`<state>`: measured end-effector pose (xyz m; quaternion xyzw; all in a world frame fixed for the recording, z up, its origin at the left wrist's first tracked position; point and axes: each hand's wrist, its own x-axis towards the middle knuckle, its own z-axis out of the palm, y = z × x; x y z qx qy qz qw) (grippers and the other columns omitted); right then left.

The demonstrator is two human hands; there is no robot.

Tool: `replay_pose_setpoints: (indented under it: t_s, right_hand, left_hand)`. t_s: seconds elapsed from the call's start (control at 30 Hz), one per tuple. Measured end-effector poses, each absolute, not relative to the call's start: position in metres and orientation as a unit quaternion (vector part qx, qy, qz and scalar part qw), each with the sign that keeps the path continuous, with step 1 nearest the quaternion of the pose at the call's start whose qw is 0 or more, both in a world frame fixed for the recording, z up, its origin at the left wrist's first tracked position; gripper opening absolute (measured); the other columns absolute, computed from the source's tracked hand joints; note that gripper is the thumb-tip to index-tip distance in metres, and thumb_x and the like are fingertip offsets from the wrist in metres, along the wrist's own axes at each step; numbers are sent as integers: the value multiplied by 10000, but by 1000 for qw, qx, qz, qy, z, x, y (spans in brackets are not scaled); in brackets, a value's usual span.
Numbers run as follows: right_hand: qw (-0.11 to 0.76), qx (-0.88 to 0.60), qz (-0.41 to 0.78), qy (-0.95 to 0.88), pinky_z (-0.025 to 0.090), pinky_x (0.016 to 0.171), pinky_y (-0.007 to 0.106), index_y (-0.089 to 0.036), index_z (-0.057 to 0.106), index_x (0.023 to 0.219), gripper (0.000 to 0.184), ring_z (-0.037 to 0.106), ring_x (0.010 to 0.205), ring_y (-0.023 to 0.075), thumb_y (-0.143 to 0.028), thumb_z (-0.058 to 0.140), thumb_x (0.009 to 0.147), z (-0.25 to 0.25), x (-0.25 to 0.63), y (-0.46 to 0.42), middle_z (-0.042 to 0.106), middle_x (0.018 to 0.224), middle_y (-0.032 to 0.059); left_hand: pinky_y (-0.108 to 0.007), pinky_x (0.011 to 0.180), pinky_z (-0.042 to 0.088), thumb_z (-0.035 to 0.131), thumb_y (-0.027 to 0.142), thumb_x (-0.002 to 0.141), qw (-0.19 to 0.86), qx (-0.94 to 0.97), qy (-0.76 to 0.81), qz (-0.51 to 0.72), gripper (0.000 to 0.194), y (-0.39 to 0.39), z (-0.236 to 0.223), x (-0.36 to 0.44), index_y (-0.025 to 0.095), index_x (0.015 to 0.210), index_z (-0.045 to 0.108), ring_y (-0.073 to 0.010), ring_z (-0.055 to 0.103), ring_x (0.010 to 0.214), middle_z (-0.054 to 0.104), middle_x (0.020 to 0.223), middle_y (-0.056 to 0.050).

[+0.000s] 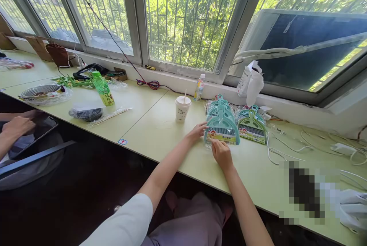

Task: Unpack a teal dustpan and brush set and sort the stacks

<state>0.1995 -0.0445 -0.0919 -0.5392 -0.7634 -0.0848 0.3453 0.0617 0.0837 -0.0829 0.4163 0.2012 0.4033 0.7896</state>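
A teal dustpan and brush set in clear plastic wrap, with a printed label along its bottom, is tilted up at the front of a row of similar sets. My left hand grips its left edge, fingertips partly hidden behind it. At the lower front, my right hand is closed with thumb and finger pinching the bottom edge or its wrapping. More teal sets stand stacked just behind. To the right, a green dustpan and brush set leans against another teal one.
A lidded cup with a straw and a drink bottle stand behind my hands. White cables lie to the right. Further left are a green bottle and black wrapped item. Another person's hand shows at far left.
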Motion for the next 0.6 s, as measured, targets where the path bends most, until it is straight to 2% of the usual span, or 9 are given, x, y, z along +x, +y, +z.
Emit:
replay_pose_setpoints:
  t_s: [0.13, 0.2, 0.27, 0.37, 0.47, 0.6]
  right_hand:
    - [432, -639, 85, -631, 517, 738, 366, -163, 673, 955, 424, 675, 722, 227, -476, 386, 955, -97, 216, -32, 736, 826, 104]
    - [502, -651, 167, -544, 530, 735, 366, -162, 663, 845, 521, 673, 708, 224, -629, 436, 893, -98, 223, -27, 728, 805, 108]
    - [582, -637, 240, -446, 554, 728, 361, -168, 638, 822, 558, 678, 691, 211, -717, 545, 788, -98, 228, -24, 723, 785, 93]
    - [667, -578, 326, -338, 589, 752, 353, -184, 574, 942, 590, 707, 729, 193, -672, 737, 654, -97, 231, -24, 724, 783, 46]
    - [694, -532, 371, -313, 593, 833, 368, -193, 530, 1029, 633, 719, 788, 178, -607, 796, 631, -96, 232, -24, 717, 829, 27]
    - [723, -508, 366, -291, 583, 861, 346, -203, 507, 1033, 637, 687, 861, 152, -531, 838, 598, -99, 237, -22, 676, 964, 30]
  left_hand:
    - [-288, 827, 502, 713, 157, 733, 795, 393, 209, 411, 387, 85, -82, 59, 154, 1116, 658, -175, 670, 892, 715, 1039, -81]
    - [-332, 899, 488, 713, 121, 737, 805, 384, 206, 402, 407, 84, -82, 58, 165, 1135, 637, -188, 674, 934, 708, 1057, -81]
    - [-371, 944, 473, 711, 102, 749, 813, 378, 194, 399, 419, 82, -81, 58, 171, 1151, 616, -196, 675, 954, 697, 1086, -86]
    - [-404, 973, 462, 701, 124, 786, 816, 369, 174, 410, 387, 81, -80, 57, 169, 1157, 599, -208, 671, 987, 677, 1141, -100]
    - [-423, 1004, 446, 703, 158, 808, 823, 371, 154, 402, 378, 81, -77, 52, 175, 1169, 595, -220, 657, 1045, 660, 1187, -111]
    - [-434, 1003, 446, 770, 111, 719, 836, 423, 133, 323, 525, 78, -75, 48, 209, 1207, 603, -229, 641, 1053, 660, 1192, -102]
